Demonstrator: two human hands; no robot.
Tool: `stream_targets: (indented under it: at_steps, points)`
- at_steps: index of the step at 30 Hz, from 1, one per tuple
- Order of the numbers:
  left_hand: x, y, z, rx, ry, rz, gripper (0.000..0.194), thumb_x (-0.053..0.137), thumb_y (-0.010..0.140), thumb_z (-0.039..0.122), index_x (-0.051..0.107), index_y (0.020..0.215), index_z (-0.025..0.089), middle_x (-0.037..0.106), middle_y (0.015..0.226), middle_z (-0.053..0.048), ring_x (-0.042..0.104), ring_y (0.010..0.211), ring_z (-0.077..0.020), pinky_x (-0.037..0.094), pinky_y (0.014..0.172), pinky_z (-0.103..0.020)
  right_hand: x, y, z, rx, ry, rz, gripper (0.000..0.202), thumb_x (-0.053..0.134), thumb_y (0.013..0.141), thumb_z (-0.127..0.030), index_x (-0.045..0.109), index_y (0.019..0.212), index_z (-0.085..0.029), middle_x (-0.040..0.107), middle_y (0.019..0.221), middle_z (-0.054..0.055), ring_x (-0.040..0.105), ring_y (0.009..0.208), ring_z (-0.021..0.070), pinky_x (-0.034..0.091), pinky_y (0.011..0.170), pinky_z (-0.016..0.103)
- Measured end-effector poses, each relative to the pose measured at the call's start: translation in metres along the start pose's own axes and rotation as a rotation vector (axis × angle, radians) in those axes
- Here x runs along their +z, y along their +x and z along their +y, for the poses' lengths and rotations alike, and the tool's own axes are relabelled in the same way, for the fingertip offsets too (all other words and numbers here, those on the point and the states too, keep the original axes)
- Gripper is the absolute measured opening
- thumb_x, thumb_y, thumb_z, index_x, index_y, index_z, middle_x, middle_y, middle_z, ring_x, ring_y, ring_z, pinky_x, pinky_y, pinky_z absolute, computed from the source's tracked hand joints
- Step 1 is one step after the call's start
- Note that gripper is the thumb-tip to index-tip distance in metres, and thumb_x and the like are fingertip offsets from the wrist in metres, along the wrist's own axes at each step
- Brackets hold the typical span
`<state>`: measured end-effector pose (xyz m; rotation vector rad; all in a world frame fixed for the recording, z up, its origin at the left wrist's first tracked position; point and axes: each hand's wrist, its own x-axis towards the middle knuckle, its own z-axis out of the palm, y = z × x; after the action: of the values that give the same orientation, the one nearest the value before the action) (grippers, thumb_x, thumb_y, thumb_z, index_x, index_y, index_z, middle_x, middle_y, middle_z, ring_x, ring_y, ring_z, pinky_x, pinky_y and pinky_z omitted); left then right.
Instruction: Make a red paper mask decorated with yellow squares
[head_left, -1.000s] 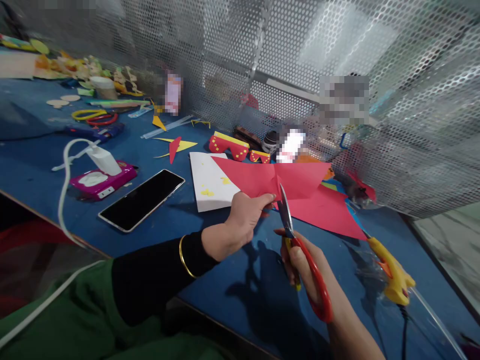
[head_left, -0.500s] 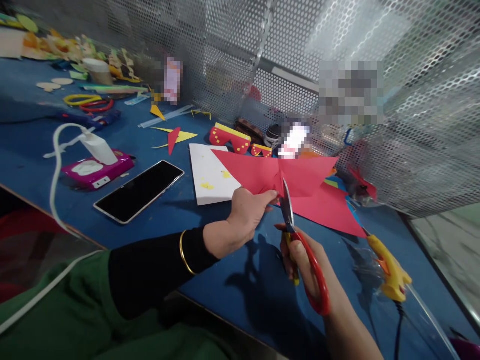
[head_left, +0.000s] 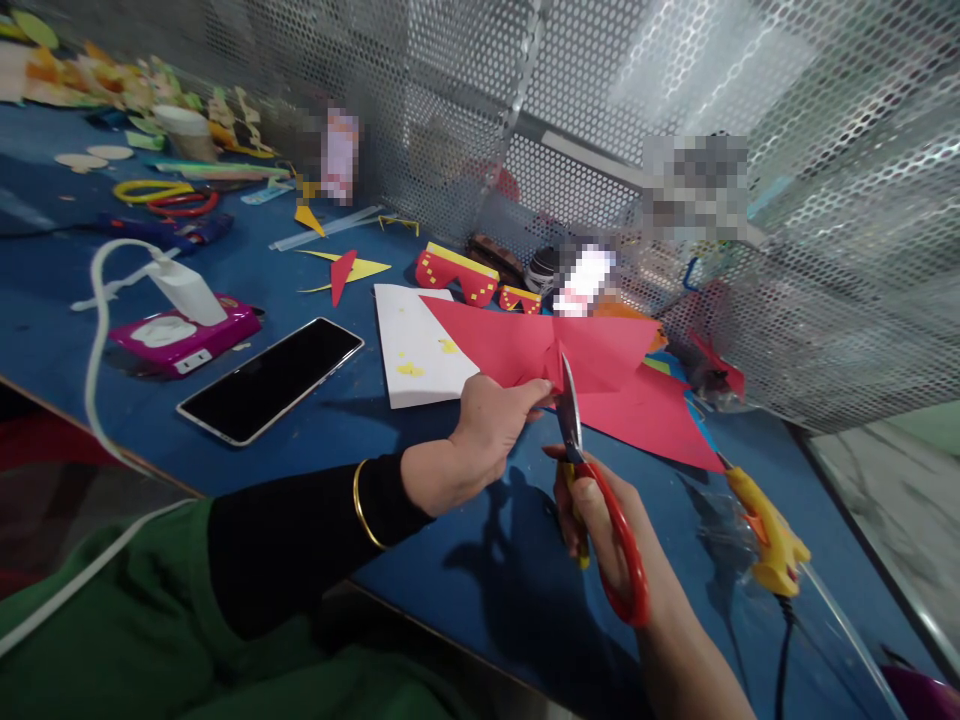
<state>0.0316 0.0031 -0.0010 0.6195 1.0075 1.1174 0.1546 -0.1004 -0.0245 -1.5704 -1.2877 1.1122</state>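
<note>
Red paper (head_left: pixel 495 340) is pinched at its near edge between the thumb and fingers of my left hand (head_left: pixel 491 425). Scissors (head_left: pixel 619 545) with red and yellow handles are in my right hand (head_left: pixel 604 510), and their blades point up against the paper beside my left thumb. Part of the paper stands raised to the right of the blades. Another red sheet (head_left: pixel 656 415) lies below it on the right. White paper (head_left: pixel 412 360) with yellow bits is under the red paper's left side.
A black phone (head_left: pixel 274 380) and a purple power socket (head_left: pixel 187 335) lie left on the blue table (head_left: pixel 315 530). A yellow glue gun (head_left: pixel 772 540) is at the right. Red paper glasses (head_left: pixel 457 273) lie behind, before a perforated metal screen (head_left: pixel 442 60).
The whole view has shifted slightly, with things a little further left. The raised right part of the red paper has come slightly inward. Both hands keep their holds.
</note>
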Motion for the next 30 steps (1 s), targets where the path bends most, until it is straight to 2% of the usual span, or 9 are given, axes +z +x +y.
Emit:
stream_targets:
  at_steps: [6, 20, 25, 30]
  points:
    - [-0.001, 0.0, 0.001, 0.012, 0.006, -0.018, 0.009, 0.076, 0.073, 0.016, 0.075, 0.069, 0.009, 0.075, 0.075, -0.013, 0.073, 0.073, -0.0204, 0.055, 0.072, -0.033, 0.001, -0.001, 0.004, -0.018, 0.018, -0.017, 0.071, 0.055, 0.085, -0.072, 0.055, 0.127, -0.015, 0.048, 0.061, -0.005, 0.042, 0.044, 0.0105, 0.039, 0.039, 0.025]
    - [-0.001, 0.0, 0.004, -0.007, -0.003, -0.055, 0.006, 0.075, 0.073, 0.016, 0.075, 0.069, 0.011, 0.075, 0.076, -0.012, 0.072, 0.073, -0.0193, 0.054, 0.07, -0.032, 0.006, -0.004, 0.005, -0.013, 0.026, 0.029, 0.07, 0.056, 0.084, -0.074, 0.056, 0.123, -0.016, 0.045, 0.057, -0.007, 0.042, 0.041, 0.0104, 0.038, 0.037, 0.025]
    - [-0.002, 0.0, 0.004, 0.007, 0.009, -0.066, 0.006, 0.074, 0.072, 0.015, 0.076, 0.07, 0.01, 0.076, 0.079, -0.014, 0.073, 0.075, -0.0207, 0.054, 0.069, -0.032, 0.011, -0.003, 0.004, -0.013, 0.006, 0.069, 0.07, 0.055, 0.082, -0.077, 0.058, 0.117, -0.016, 0.041, 0.051, -0.009, 0.037, 0.037, 0.0093, 0.033, 0.034, 0.023]
    - [-0.004, 0.001, 0.004, 0.014, 0.023, -0.074, 0.007, 0.075, 0.071, 0.018, 0.076, 0.07, 0.011, 0.076, 0.077, -0.012, 0.073, 0.077, -0.0212, 0.052, 0.069, -0.031, 0.015, -0.005, 0.003, 0.026, 0.0, 0.051, 0.07, 0.056, 0.083, -0.076, 0.056, 0.119, -0.016, 0.04, 0.047, -0.009, 0.035, 0.037, 0.009, 0.028, 0.035, 0.022]
